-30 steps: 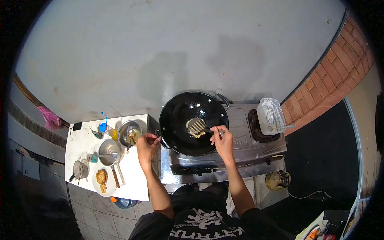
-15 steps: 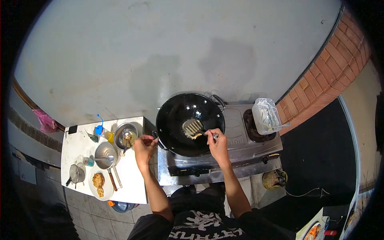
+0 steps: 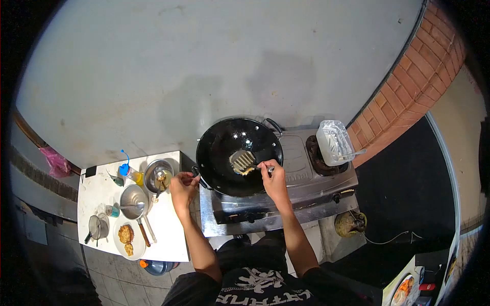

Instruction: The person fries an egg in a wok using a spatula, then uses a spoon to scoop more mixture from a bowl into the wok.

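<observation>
My right hand [image 3: 276, 184] is closed around the handle of a slotted spatula [image 3: 244, 160]. The spatula's blade lies low in a large black wok [image 3: 217, 145], over a small pale-yellow piece of food [image 3: 247, 172] that shows only around the blade's edges. At the wok's left side, my left hand [image 3: 184, 193] has its thumb and fingers pinched at the black loop handle [image 3: 195, 171]. The wok sits on the left burner of a metal gas stove [image 3: 293, 176].
On the right burner stands a clear plastic tub [image 3: 334, 144] with a spoon. A white table [image 3: 171, 224] at left bears metal bowls [image 3: 133, 198], a plate [image 3: 122, 245] of fried food, a strainer [image 3: 97, 227] and a blue-capped bottle [image 3: 130, 173]. A grey wall [image 3: 204, 51] rises behind.
The whole view has shifted slightly, so the scene sits a little further left. Both hands keep their holds, and the spatula stays on the food with barely any movement.
</observation>
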Motion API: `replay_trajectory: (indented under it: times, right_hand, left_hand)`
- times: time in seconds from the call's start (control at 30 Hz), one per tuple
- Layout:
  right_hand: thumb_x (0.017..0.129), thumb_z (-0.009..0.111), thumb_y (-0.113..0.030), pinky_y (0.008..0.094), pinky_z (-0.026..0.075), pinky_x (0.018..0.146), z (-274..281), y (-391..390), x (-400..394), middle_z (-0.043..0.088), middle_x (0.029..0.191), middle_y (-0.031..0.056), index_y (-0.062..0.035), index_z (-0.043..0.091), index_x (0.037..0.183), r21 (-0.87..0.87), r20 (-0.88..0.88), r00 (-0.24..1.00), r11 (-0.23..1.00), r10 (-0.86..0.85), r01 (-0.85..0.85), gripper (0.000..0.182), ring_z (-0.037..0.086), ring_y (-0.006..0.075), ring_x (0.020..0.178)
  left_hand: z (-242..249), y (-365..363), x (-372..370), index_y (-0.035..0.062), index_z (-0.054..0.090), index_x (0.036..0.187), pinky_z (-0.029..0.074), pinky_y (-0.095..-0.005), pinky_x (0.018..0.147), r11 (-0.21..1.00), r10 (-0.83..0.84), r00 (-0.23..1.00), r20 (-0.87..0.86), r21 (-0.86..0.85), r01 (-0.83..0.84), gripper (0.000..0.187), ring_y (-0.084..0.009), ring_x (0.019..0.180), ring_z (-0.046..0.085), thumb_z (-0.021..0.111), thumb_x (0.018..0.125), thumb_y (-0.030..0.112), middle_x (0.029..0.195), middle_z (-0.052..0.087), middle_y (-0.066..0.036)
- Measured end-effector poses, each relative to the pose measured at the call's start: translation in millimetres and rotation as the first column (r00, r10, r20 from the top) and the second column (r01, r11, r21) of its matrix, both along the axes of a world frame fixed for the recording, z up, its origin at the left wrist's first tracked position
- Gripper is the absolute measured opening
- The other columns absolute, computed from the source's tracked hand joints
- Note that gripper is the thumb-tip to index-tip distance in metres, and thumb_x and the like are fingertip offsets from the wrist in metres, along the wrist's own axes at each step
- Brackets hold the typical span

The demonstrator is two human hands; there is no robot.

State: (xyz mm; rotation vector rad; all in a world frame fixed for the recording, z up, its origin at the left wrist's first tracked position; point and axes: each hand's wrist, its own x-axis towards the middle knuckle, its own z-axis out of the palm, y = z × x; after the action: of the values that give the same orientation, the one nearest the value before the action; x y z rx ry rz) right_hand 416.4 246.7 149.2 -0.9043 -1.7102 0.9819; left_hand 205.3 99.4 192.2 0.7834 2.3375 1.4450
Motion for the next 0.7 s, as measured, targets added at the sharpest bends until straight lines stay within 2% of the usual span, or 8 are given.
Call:
replay_trajectory:
  times: [0.13,0.3,0.5,0.57,0.7]
  right_hand:
    - [0.092,0.056,-0.008,0.0233,0.032,0.045,3.8,0.2,0.6,0.049,0.058,-0.0023,0.0003,0.061,0.083,0.003,-0.017,1.000,1.000,0.009,-0.009,0.013,0.042,0.0034,0.050]
    - [0.092,0.056,-0.007,0.0237,0.031,0.045,4.3,2.4,0.5,0.048,0.056,-0.0024,0.0013,0.061,0.082,0.019,-0.010,1.000,1.000,0.010,-0.010,0.013,0.041,0.0031,0.050]
    - [0.090,0.058,-0.006,0.0237,0.032,0.047,6.7,1.9,0.8,0.052,0.060,-0.0008,0.0014,0.061,0.082,0.012,-0.016,1.000,1.000,-0.005,0.005,0.012,0.042,0.0034,0.053]
    - [0.089,0.059,-0.008,0.0347,0.049,0.064,9.1,2.6,3.7,0.067,0.079,0.0163,0.0040,0.058,0.085,-0.048,0.092,0.996,0.999,0.011,-0.006,0.012,0.067,0.0280,0.073]
    - [0.089,0.059,-0.008,0.0357,0.049,0.064,8.0,3.2,3.2,0.067,0.079,0.0160,0.0039,0.058,0.085,-0.032,0.098,0.995,0.999,0.001,0.002,0.012,0.067,0.0288,0.073]
  left_hand:
    - [-1.3,-1.1,0.6,-0.0073,0.064,0.082,0.050,-0.0259,0.059,1.000,-0.005,0.998,-0.059,0.016,0.006,0.023,-0.0140,0.061,0.063,0.079,0.073,0.007,0.068,0.066,-0.012]
    - [1.5,-0.7,1.8,-0.0073,0.066,0.080,0.049,-0.0272,0.058,0.999,-0.001,0.994,-0.107,-0.051,-0.004,0.024,-0.0143,0.060,0.063,0.079,0.073,0.013,0.066,0.066,-0.012]
    - [0.5,-0.2,1.9,-0.0066,0.067,0.081,0.049,-0.0295,0.058,0.997,0.001,0.987,-0.159,-0.072,-0.012,0.027,-0.0169,0.057,0.062,0.079,0.073,0.016,0.065,0.066,-0.012]
    - [-1.5,0.4,0.9,-0.0066,0.067,0.081,0.049,-0.0300,0.058,0.997,0.000,0.985,-0.172,-0.073,-0.012,0.027,-0.0175,0.057,0.061,0.079,0.073,0.017,0.065,0.065,-0.013]
    - [0.7,-0.1,2.0,-0.0068,0.068,0.080,0.048,-0.0311,0.058,0.997,0.010,0.985,-0.174,-0.074,-0.023,0.029,-0.0190,0.055,0.060,0.079,0.072,0.018,0.063,0.064,-0.013]
